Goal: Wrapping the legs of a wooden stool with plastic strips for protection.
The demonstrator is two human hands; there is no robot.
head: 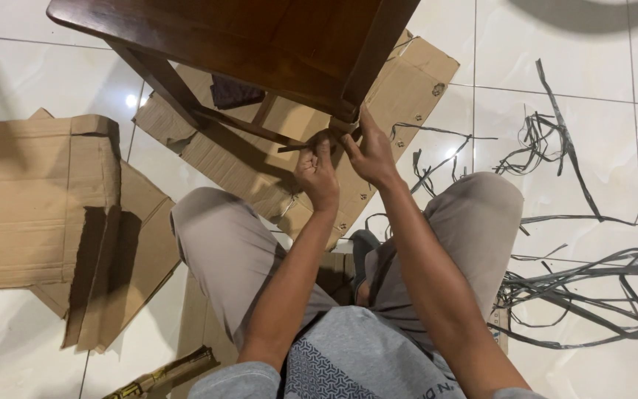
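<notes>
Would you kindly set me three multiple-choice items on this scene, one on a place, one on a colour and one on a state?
1. Where do the grey strips lie?
A. On the tiled floor to the person's right
B. On top of the chair seat
C. Inside a cardboard box

2. What colour is the wooden chair?
A. White
B. Dark brown
C. Bright green

3. What are the two hands doing?
A. Resting flat on the knees
B. Both raised to the chair's leg, fingers closed about a thin strip
C. One holds a cup

Answers:
1 A: the strips sprawl over the white tiles, beside the right knee.
2 B: seat and legs show dark brown polished wood.
3 B: the left hand and the right hand meet at the chair leg above the flattened cardboard.
</notes>
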